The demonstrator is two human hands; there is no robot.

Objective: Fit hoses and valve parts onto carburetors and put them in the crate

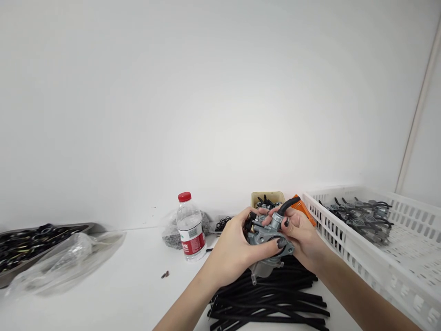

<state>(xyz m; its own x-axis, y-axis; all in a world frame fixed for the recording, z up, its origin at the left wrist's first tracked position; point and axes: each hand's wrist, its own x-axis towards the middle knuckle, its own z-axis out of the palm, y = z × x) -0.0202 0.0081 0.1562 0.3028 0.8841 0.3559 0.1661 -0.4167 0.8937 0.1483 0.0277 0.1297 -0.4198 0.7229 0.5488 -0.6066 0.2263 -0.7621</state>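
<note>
A grey metal carburetor (263, 238) is held up above the table between both hands. My left hand (237, 248) is closed around its left side, with the thumb pressed across the body. On the other side, my right hand (303, 234) grips the round top fitting, where a black rubber cap (288, 205) sticks up and to the right. Beneath the carburetor lies a pile of black rubber hoses (268, 299), partly hidden by the hands.
At right stands a white plastic crate (344, 243) with several carburetors (365, 218) in it. Behind my hands are a yellow bin (267, 195) of parts and an orange basket (303, 209). Leftward are a water bottle (190, 230), a plastic bag (69, 257) and a tray (93, 227) of black parts.
</note>
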